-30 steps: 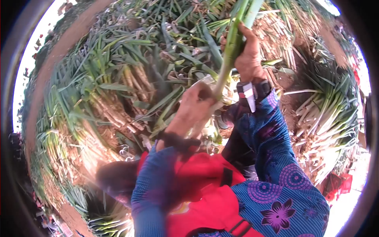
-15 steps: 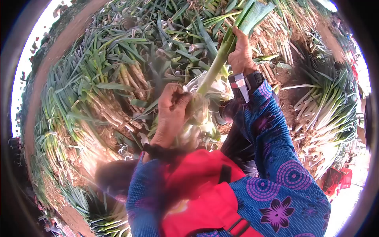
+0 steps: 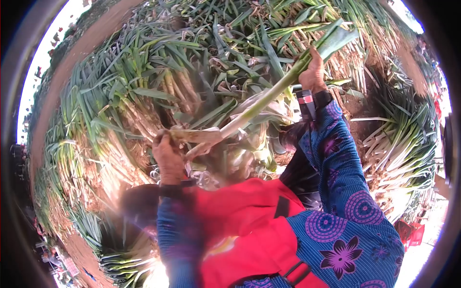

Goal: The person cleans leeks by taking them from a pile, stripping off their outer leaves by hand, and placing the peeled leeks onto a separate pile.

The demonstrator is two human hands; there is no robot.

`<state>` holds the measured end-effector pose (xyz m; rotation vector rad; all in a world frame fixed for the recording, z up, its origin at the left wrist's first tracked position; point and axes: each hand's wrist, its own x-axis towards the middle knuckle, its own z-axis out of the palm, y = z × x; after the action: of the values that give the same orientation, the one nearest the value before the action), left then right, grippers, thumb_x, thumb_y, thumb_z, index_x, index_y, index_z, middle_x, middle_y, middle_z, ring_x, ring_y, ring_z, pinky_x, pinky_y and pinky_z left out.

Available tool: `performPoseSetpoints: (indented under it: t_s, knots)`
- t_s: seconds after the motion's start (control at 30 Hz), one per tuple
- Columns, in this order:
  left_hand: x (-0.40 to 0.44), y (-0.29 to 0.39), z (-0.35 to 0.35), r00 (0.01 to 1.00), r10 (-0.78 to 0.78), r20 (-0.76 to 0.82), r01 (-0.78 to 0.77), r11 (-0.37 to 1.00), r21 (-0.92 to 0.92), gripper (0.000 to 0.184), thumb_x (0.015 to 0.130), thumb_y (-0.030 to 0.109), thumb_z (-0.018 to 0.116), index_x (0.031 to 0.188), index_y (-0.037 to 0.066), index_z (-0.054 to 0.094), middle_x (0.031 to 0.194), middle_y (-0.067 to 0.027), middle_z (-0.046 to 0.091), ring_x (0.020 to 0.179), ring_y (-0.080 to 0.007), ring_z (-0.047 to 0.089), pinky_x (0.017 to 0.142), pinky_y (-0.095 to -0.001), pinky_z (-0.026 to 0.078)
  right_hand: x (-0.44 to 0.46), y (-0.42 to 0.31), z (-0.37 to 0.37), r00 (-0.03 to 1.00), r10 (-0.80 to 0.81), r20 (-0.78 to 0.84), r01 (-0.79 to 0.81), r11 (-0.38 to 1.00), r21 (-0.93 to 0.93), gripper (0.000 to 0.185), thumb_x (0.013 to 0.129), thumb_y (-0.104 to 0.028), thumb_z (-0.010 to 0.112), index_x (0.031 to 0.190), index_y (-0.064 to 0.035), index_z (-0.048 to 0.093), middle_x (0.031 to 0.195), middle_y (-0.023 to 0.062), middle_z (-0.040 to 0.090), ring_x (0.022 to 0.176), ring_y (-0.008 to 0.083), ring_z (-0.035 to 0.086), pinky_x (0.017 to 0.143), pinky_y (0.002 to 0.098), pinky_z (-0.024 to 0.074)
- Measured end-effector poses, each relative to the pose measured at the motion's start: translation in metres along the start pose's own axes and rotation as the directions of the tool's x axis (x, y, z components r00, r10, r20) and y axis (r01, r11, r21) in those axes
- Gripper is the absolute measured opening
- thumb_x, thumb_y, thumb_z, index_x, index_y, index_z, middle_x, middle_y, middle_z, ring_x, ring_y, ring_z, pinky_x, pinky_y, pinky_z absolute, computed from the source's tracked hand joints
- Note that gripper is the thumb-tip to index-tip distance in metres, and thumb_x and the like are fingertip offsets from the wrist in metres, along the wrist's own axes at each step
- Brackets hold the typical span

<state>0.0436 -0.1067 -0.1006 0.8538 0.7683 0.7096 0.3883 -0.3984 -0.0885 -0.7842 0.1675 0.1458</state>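
Observation:
A long leek [image 3: 259,104] slants across the view, green leaves at the upper right and pale stem toward the lower left. My right hand [image 3: 313,72] is wrapped round its green upper part. My left hand [image 3: 168,152], fingers closed, pinches a dry, pale outer leaf [image 3: 196,135] that stretches away from the stem near its lower end. Below the stem lie loose pale peelings [image 3: 240,161], partly blurred. A watch-like device [image 3: 306,104] is on my right wrist.
Bundled leeks [image 3: 134,115] lie on the left, more leeks [image 3: 355,53] at the upper right. Thinner, whiter stalks [image 3: 394,144] are piled on the right. A red crate [image 3: 414,235] stands at the lower right. Green leaves cover the ground ahead.
My left hand has moved left and down, pulling an outer leaf away from the stem. The leek has tilted from steep to a flatter slant, and my right hand has shifted slightly right.

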Motion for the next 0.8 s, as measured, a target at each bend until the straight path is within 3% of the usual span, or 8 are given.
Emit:
performPoseSetpoints:
  t_s: [0.07,0.13,0.2,0.37,0.47,0.53,0.6,0.8]
  knots:
    - [0.041,0.006,-0.069,0.979,0.202,0.029,-0.196,0.892,0.406,0.010,0.091,0.013,0.059,0.093,0.004,0.063,0.079,-0.0056,0.066,0.065,-0.0179,0.064,0.053,-0.0311,0.052,0.000,-0.003,0.000,0.999,-0.044,-0.018,0.045,0.999,0.028,0.024,0.085,-0.034,0.066,0.092,-0.0140,0.054,0.069,0.0026,0.055,0.060,0.0199,0.054,0.057,0.0352,0.0452]
    - [0.063,0.025,-0.120,0.826,0.433,0.362,-0.441,0.094,0.893,0.015,0.090,0.016,0.059,0.092,0.002,0.064,0.080,-0.0065,0.067,0.067,-0.0194,0.065,0.054,-0.0334,0.050,0.004,-0.010,-0.003,0.993,-0.107,-0.038,0.107,0.994,-0.003,0.022,0.086,-0.033,0.063,0.091,-0.0137,0.054,0.072,0.0036,0.057,0.062,0.0215,0.056,0.060,0.0367,0.0476]
    - [0.065,0.058,-0.139,0.881,0.463,0.100,-0.069,-0.084,0.994,0.020,0.085,0.019,0.060,0.088,0.000,0.066,0.079,-0.0122,0.068,0.069,-0.0253,0.067,0.055,-0.0353,0.048,0.006,-0.027,-0.003,0.995,-0.059,-0.077,0.057,0.998,-0.032,0.021,0.086,-0.032,0.062,0.091,-0.0136,0.054,0.072,0.0042,0.058,0.063,0.0223,0.056,0.060,0.0374,0.0484]
    - [0.109,0.106,-0.268,0.789,0.339,0.513,-0.389,-0.371,0.843,0.023,0.088,0.019,0.053,0.084,0.000,0.066,0.071,-0.0127,0.063,0.061,-0.0253,0.061,0.051,-0.0315,0.045,0.039,-0.060,-0.032,0.981,-0.030,-0.190,0.029,1.000,-0.010,0.023,0.088,-0.034,0.053,0.088,-0.0106,0.055,0.073,0.0094,0.059,0.069,0.0281,0.060,0.068,0.0430,0.0515]
    - [0.099,0.124,-0.262,0.864,0.494,0.093,-0.225,0.215,0.950,0.011,0.087,0.011,0.052,0.087,0.000,0.056,0.070,-0.0035,0.053,0.056,-0.0181,0.051,0.050,-0.0303,0.042,0.051,-0.086,-0.067,0.985,0.121,-0.122,-0.117,0.992,0.036,0.028,0.091,-0.036,0.048,0.086,-0.0090,0.056,0.077,0.0102,0.063,0.069,0.0269,0.062,0.067,0.0428,0.0525]
    - [0.065,0.148,-0.193,0.869,0.320,-0.377,-0.036,0.802,0.597,0.010,0.092,0.013,0.050,0.088,0.003,0.050,0.070,-0.0001,0.046,0.057,-0.0144,0.044,0.051,-0.0294,0.040,0.041,-0.091,-0.063,0.959,-0.149,-0.242,0.117,0.983,-0.140,0.028,0.091,-0.036,0.050,0.081,-0.0111,0.058,0.074,0.0075,0.062,0.063,0.0229,0.060,0.062,0.0395,0.0520]
    - [0.048,0.152,-0.137,0.864,0.230,-0.447,-0.176,0.971,0.160,0.020,0.098,0.022,0.048,0.085,0.008,0.051,0.065,-0.0007,0.048,0.055,-0.0103,0.045,0.045,-0.0256,0.036,0.036,-0.088,-0.059,0.915,-0.294,-0.276,0.233,0.944,-0.233,0.027,0.091,-0.035,0.050,0.079,-0.0122,0.058,0.072,0.0065,0.062,0.062,0.0218,0.059,0.060,0.0382,0.0516]
    - [0.018,0.066,-0.019,0.869,-0.094,0.485,-0.293,0.694,0.658,0.056,0.084,0.033,0.069,0.131,0.008,0.051,0.128,-0.0103,0.052,0.117,-0.0209,0.051,0.097,-0.0346,0.041,0.015,-0.073,-0.030,0.974,-0.119,-0.193,0.114,0.993,-0.038,0.021,0.088,-0.030,0.056,0.080,-0.0113,0.058,0.072,0.0053,0.063,0.064,0.0214,0.060,0.067,0.0346,0.0515]
